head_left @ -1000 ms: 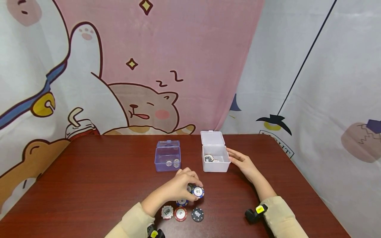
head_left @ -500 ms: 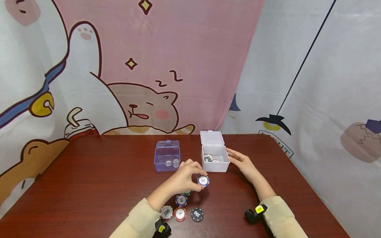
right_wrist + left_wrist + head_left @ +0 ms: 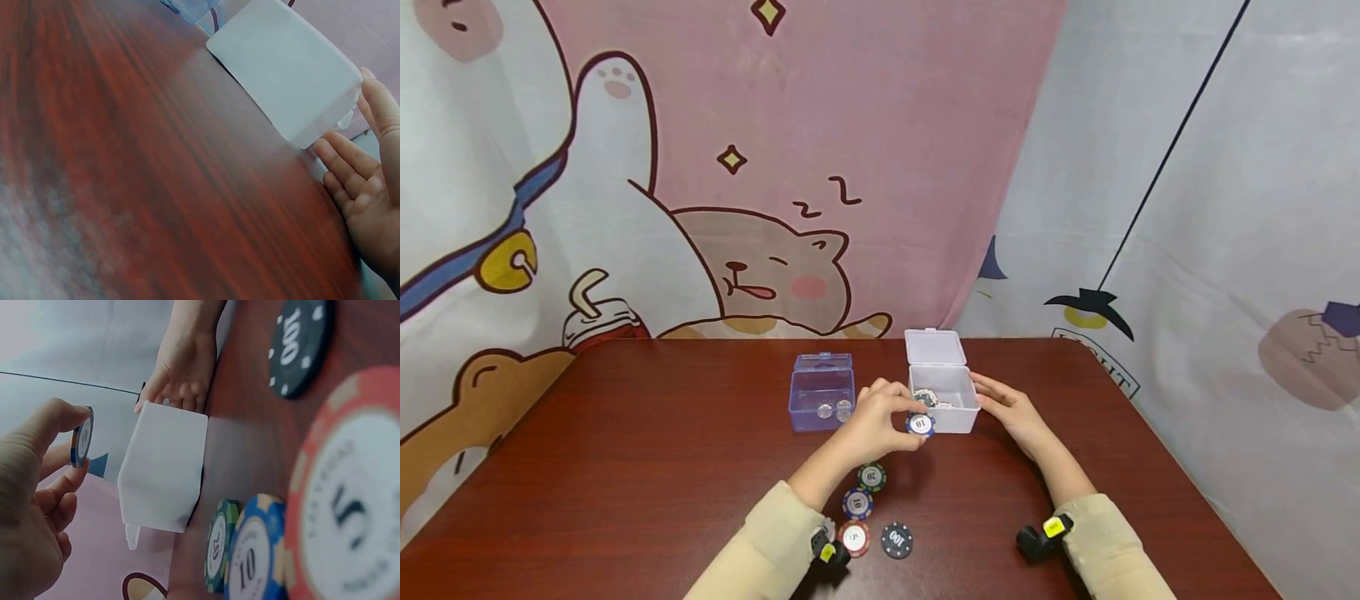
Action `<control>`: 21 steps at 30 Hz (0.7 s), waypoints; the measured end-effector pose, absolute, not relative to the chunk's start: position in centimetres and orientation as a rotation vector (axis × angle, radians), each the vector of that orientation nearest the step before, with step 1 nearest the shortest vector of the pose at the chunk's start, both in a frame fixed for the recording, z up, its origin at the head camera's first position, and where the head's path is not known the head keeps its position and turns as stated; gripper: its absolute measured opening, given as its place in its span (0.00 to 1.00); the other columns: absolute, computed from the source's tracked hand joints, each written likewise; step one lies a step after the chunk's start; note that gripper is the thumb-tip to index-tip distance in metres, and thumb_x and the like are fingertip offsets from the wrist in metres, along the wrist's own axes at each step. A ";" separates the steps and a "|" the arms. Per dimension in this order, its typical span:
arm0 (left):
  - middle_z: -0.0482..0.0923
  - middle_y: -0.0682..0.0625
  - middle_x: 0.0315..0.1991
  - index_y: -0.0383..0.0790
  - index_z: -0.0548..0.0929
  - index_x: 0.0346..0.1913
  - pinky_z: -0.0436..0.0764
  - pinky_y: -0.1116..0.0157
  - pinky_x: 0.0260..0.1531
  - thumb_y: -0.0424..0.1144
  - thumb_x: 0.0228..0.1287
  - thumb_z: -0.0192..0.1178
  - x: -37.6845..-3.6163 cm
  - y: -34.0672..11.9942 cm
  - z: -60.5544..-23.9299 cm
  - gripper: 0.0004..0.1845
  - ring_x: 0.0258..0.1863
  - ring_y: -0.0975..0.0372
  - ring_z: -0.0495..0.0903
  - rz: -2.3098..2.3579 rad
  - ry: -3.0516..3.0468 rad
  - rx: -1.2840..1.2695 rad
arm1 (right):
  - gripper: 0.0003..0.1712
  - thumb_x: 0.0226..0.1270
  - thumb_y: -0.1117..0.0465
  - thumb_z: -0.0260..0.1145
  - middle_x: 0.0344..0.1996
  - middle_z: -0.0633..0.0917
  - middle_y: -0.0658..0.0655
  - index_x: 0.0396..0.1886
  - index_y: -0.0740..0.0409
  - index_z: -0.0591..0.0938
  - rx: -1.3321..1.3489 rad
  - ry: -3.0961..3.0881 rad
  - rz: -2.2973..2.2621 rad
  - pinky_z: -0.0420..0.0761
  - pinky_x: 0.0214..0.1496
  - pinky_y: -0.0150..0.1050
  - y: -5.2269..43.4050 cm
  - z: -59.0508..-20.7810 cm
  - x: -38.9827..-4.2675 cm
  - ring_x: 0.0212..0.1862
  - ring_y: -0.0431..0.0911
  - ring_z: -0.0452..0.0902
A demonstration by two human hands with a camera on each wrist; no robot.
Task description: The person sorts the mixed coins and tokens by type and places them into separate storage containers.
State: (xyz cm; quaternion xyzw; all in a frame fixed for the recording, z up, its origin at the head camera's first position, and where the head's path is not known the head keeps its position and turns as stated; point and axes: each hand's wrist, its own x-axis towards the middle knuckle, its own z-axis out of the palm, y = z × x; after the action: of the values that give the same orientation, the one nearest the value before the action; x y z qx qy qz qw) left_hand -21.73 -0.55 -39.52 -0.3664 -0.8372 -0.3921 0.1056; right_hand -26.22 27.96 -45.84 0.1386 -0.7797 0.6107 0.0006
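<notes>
My left hand (image 3: 880,421) pinches a blue-edged poker chip (image 3: 921,425) marked 10 between thumb and fingers. In the left wrist view the chip (image 3: 82,437) stands on edge, above table level. It overlaps the front wall of the white plastic box (image 3: 946,422) in the head view. That box has its lid up and a few poker chips (image 3: 925,398) inside. My right hand (image 3: 1011,417) touches the box's right side with extended fingers; in the right wrist view its thumb is at the corner of the box (image 3: 287,69).
A transparent blue box (image 3: 822,422), lid up, stands left of the white one with a few clear round pieces in it. Nearer on the table lie a green 20 chip (image 3: 872,477), a blue 10 chip (image 3: 857,503), a red 5 chip (image 3: 854,538) and a black 100 chip (image 3: 897,541).
The left hand has lifted the blue 10 chip off the group and carried it forward and right to the white box, uncovering the green chip. The right hand stays put.
</notes>
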 end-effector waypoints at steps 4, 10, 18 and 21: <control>0.79 0.53 0.39 0.38 0.88 0.44 0.62 0.59 0.42 0.36 0.42 0.76 -22.5 -0.1 -39.6 0.20 0.42 0.60 0.69 -1.159 -2.454 -1.011 | 0.28 0.70 0.60 0.61 0.60 0.74 0.66 0.68 0.60 0.70 0.423 -2.459 1.917 0.71 0.53 0.29 27.9 -45.8 -26.2 0.59 0.50 0.71; 0.79 0.53 0.39 0.38 0.87 0.45 0.62 0.58 0.43 0.36 0.44 0.76 -23.6 0.6 -39.8 0.21 0.43 0.59 0.69 -1.184 -2.457 -0.916 | 0.27 0.70 0.64 0.60 0.60 0.74 0.68 0.68 0.62 0.69 0.423 -2.455 1.943 0.72 0.51 0.28 27.9 -45.7 -26.4 0.61 0.58 0.68; 0.78 0.52 0.39 0.40 0.87 0.47 0.61 0.58 0.41 0.40 0.47 0.74 -24.6 1.9 -40.1 0.21 0.42 0.59 0.68 -1.123 -2.510 -0.820 | 0.27 0.70 0.65 0.59 0.60 0.74 0.68 0.68 0.63 0.69 0.411 -2.457 1.937 0.71 0.51 0.28 27.9 -45.6 -26.3 0.62 0.60 0.67; 0.78 0.52 0.41 0.41 0.87 0.48 0.62 0.58 0.42 0.41 0.47 0.74 -25.1 2.3 -40.5 0.22 0.42 0.59 0.68 -1.098 -2.515 -0.767 | 0.27 0.71 0.63 0.60 0.61 0.74 0.67 0.68 0.61 0.69 0.419 -2.457 1.938 0.71 0.52 0.28 27.9 -45.7 -26.3 0.62 0.58 0.68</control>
State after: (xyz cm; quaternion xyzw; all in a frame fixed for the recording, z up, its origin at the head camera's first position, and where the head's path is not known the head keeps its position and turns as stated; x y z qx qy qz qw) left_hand -25.10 2.34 -40.46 -0.2664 -0.8732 -0.3812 0.1457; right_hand -26.29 27.90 -45.69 0.1326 -0.7782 0.6137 -0.0077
